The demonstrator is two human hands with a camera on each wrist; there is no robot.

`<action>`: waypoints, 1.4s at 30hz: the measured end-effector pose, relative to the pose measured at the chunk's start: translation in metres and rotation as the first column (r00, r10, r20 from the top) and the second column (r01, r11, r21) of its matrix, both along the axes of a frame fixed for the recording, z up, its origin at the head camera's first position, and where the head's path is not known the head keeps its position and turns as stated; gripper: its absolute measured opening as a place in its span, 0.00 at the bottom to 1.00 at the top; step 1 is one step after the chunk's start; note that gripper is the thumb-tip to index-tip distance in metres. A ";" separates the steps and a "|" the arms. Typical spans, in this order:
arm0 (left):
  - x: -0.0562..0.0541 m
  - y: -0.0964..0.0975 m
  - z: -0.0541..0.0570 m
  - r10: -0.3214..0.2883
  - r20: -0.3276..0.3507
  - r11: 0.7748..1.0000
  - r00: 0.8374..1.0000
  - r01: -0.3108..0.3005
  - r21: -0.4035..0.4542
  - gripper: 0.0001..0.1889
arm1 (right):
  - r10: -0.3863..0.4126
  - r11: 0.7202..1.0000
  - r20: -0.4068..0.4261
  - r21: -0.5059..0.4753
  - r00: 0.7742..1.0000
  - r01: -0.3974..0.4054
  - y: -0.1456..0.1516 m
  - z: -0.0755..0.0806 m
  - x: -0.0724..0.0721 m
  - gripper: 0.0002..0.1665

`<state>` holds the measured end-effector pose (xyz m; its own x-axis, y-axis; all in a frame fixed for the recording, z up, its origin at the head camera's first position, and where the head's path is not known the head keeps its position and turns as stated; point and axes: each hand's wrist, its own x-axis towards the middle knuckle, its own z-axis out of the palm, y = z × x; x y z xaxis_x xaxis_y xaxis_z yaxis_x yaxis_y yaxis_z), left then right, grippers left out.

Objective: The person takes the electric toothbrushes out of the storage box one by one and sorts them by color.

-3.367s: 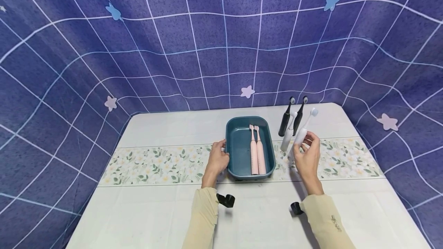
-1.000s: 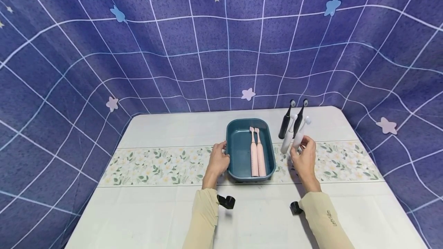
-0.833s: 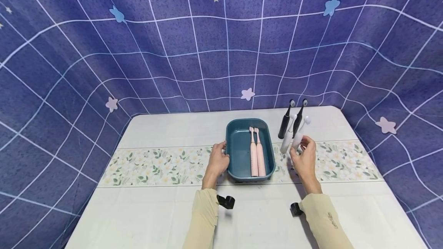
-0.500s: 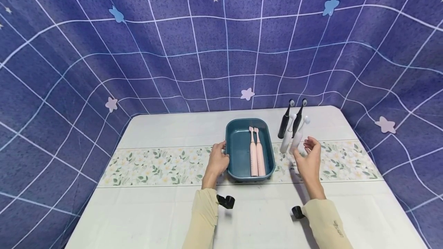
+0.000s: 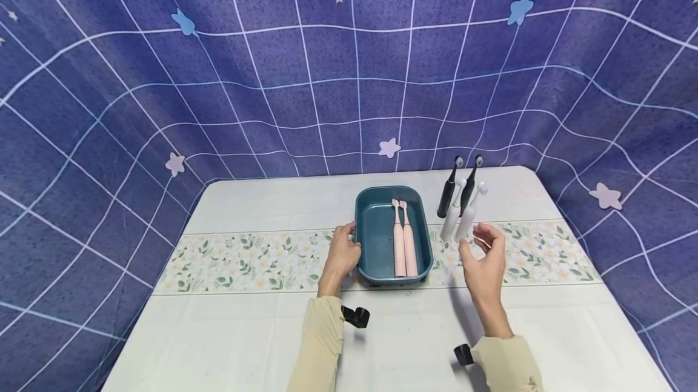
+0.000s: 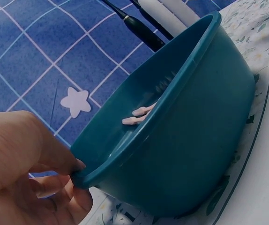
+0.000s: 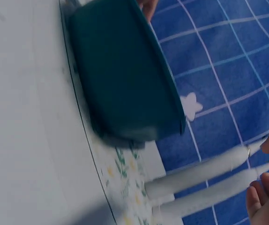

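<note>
Right hand (image 5: 485, 269) now back from the white toothbrush (image 5: 467, 220) just beyond it

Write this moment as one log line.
left hand: pinches teal bin; right hand: empty, near white toothbrushes; behind those: two black toothbrushes; in bin: two pink toothbrushes

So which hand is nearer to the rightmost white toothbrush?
The right hand. It is close beside the white toothbrush, not gripping it; the left hand pinches the teal bin on the side away from that brush.
</note>
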<state>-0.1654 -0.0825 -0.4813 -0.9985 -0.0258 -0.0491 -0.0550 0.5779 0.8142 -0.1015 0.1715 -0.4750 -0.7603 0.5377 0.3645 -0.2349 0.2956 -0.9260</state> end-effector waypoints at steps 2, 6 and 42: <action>0.000 0.000 0.000 0.000 -0.002 1.000 1.000 0.000 -0.001 0.27 | 0.030 1.000 -0.030 0.004 0.999 -0.030 -0.010 0.011 0.006 0.27; -0.001 -0.001 0.000 0.000 -0.001 1.000 1.000 0.000 0.001 0.27 | 0.094 0.995 -0.049 0.028 0.994 -0.092 -0.028 0.029 0.012 0.27; 0.000 0.000 0.000 -0.007 -0.013 0.999 1.000 0.007 -0.034 0.26 | 0.409 0.864 0.458 0.084 0.790 -0.496 -0.067 0.005 -0.048 0.45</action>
<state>-0.1655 -0.0829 -0.4817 -0.9992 -0.0203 -0.0356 -0.0406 0.6058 0.7945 -0.1493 0.1048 -0.4702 -0.9987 0.0474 0.0196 0.0027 0.4308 -0.9025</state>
